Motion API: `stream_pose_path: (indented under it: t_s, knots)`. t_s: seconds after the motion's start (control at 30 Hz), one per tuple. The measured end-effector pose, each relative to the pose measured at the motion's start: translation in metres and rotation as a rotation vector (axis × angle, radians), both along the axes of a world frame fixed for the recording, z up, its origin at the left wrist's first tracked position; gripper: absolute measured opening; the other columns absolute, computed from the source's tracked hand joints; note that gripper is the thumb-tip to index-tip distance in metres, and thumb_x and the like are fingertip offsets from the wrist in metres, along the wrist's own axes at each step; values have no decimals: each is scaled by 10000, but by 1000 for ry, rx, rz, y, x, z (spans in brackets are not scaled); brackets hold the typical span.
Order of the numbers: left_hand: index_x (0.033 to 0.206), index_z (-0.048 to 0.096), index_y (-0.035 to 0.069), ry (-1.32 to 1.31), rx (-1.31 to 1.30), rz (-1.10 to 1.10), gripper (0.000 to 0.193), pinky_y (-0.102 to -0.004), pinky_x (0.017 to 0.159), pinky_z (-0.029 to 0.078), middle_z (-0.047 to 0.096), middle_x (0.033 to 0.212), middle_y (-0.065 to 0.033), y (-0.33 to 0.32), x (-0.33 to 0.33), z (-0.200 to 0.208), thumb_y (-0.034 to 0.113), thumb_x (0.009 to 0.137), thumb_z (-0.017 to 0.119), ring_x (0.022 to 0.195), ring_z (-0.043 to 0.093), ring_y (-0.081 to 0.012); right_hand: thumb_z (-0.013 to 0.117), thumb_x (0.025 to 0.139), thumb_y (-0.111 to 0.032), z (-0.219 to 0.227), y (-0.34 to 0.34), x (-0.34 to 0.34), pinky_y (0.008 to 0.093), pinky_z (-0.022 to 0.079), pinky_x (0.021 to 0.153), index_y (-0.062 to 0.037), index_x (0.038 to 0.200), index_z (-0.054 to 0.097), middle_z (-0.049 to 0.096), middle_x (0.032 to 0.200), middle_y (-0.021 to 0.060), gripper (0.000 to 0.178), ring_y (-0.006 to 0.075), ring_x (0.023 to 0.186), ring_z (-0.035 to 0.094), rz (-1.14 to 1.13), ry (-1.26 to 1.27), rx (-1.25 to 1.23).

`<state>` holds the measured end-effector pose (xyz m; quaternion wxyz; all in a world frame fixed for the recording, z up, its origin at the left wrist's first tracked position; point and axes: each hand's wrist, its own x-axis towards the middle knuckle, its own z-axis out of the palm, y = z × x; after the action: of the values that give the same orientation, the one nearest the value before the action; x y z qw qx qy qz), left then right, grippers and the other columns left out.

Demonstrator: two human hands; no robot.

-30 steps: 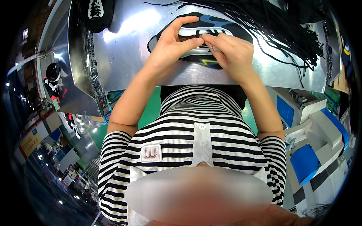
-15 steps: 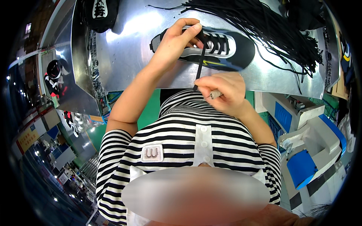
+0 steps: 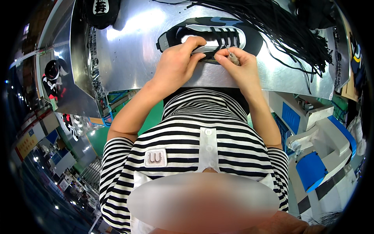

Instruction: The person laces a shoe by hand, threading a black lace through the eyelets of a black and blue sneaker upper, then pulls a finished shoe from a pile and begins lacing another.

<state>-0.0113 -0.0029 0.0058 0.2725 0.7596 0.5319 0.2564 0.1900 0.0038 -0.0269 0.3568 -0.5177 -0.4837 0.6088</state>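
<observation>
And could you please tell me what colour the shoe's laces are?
The laces are black, clearest in the head view.

Glossy, smooth metal tabletop [image 3: 128,70], matt-looking shoe [image 3: 228,38], matt fabric-like lace bundle [image 3: 290,35], ribbed cloth shirt [image 3: 179,136].

At twelve o'clock a dark shoe [image 3: 210,34] lies on the shiny tabletop [image 3: 128,62], toe toward three. The left hand [image 3: 181,60] pinches its near edge; the right hand [image 3: 241,66] holds a small pale-handled tool [image 3: 233,58] beside its laces [image 3: 227,38]. Loose black cords [image 3: 288,35] spread at two o'clock; another shoe [image 3: 102,21] sits at eleven.
</observation>
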Motion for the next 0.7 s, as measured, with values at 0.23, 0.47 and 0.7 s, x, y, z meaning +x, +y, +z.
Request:
stream_pose_path:
  t_s: [0.23,0.47,0.7]
  knots:
    - [1103,613,35,-21,-122,-6,201,-331,693,511,675,896,-141,8,-1,7,123,925,638,762,664,-269,739,849,-140,-3,1,-5,203,405,567,-30,886,723,630,686,-32,117,24,632,524,-71,-51,70]
    - [1101,613,35,-23,-104,-34,190,-333,705,509,676,886,-147,8,2,1,133,939,618,784,666,-296,743,854,-133,-4,-4,-11,196,394,552,-22,877,710,610,670,-44,118,12,617,500,-136,-7,78]
    - [1047,627,74,-82,-47,-39,247,-392,633,498,676,777,-128,13,6,0,251,887,691,711,658,-308,733,862,-106,2,14,-7,185,368,523,-10,876,672,590,689,-59,115,0,585,448,-173,-32,285]
